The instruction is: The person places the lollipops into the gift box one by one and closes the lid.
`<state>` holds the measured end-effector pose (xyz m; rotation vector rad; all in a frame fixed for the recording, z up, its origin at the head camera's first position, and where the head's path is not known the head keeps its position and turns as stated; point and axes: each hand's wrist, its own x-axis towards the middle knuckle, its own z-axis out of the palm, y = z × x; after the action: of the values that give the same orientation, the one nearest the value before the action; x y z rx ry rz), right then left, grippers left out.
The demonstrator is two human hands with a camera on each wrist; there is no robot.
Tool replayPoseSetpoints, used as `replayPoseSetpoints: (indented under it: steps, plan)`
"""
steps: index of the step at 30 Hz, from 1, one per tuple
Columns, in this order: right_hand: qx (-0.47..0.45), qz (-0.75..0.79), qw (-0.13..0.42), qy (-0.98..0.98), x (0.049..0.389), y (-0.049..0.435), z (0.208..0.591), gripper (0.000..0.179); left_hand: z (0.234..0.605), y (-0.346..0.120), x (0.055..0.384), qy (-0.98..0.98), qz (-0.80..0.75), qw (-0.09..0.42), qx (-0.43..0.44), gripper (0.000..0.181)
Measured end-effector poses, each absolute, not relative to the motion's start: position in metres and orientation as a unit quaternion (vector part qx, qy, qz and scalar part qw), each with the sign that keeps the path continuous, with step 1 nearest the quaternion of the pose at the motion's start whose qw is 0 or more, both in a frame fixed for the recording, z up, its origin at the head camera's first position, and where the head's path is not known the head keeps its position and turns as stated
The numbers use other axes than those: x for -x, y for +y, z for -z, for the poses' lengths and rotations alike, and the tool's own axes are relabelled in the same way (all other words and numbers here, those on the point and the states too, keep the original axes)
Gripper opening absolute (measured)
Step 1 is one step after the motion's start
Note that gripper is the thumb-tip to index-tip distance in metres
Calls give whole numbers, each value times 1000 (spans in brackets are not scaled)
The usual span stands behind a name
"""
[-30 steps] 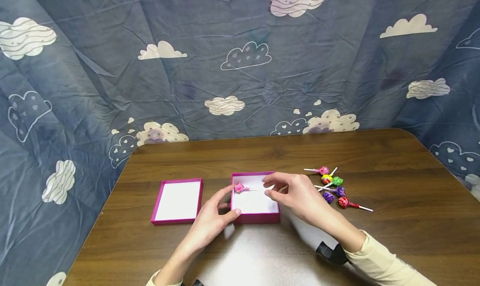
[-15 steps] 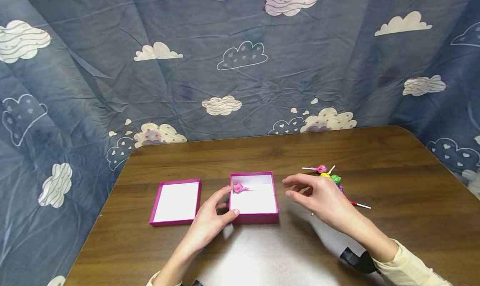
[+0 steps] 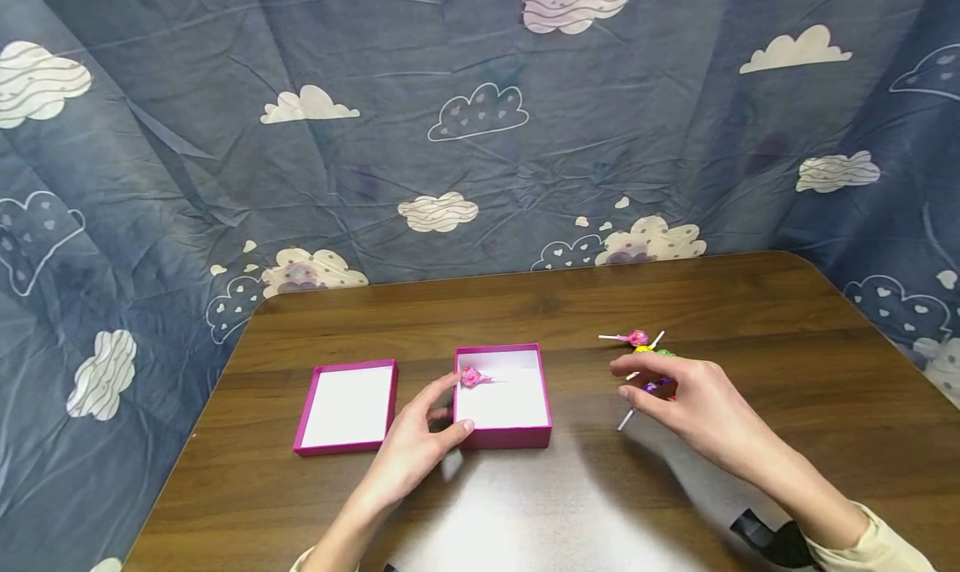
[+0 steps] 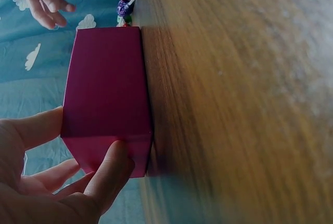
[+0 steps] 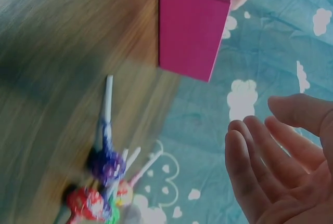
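Observation:
My left hand (image 3: 420, 439) rests along the left side of an uncovered magenta box (image 3: 504, 439), its thumb at the front corner and its other fingers at the left wall. A pink-wrapped lollipop (image 3: 472, 377) lies in the white inside of the box, close to the left wall. To the right, my right hand (image 3: 693, 401) hovers near several loose lollipops, with thumb and fingers apart and nothing between them. It hides part of the pile in the head view; the right wrist view shows a purple lollipop (image 5: 107, 166) and a red lollipop (image 5: 86, 203) there.
The magenta box lid (image 3: 348, 407) lies left of the box with its white inside up. A pink lollipop (image 3: 637, 338) lies at the back of the pile. Behind the brown wooden table (image 3: 420, 313) hangs a blue cloud-patterned cloth (image 3: 360, 163).
My right hand has drawn back from over the box and moved right to the lollipops. My left hand stays at the box, and the pink lollipop stays inside.

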<state>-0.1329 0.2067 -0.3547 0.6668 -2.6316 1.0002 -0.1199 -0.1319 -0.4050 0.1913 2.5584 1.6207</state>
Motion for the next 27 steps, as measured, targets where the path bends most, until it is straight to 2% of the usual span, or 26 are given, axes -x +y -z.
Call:
replayPoseSetpoints:
  steps: [5,16,27]
  plan:
    - [-219,-335,129,-907,131,219,353,26,405,-132,120,841,-535,59,-56,62]
    - [-178,-332,91,-922,126,248,352,26,404,-132,120,840,-537,59,-52,62]
    - [-136,-333,120,-925,121,267,364,19,403,-132,119,841,-535,67,-51,63]
